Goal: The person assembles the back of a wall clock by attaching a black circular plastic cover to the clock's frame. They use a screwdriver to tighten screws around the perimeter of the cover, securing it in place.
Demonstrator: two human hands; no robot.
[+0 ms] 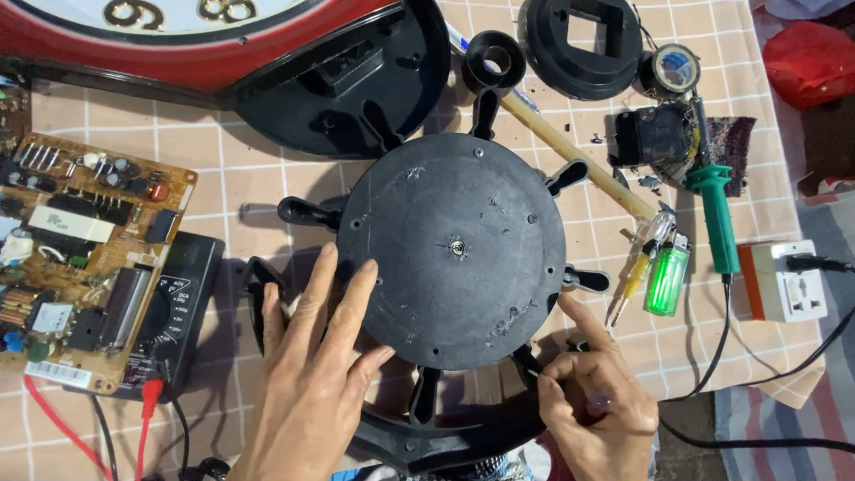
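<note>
Left hand (316,370) flat on black disc (452,251), right hand (592,396) perhaps pinching its rim.

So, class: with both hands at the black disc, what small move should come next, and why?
Probably press the left hand flat to steady the disc, while the right hand works at the lower-right rim. The right fingertips already pinch there, and the disc sits loosely on spokes.

Left hand (316,374) flat, palm down, fingers extended and spread; right hand (595,399) curled, index finger extended, remaining fingers pinched together.
</note>
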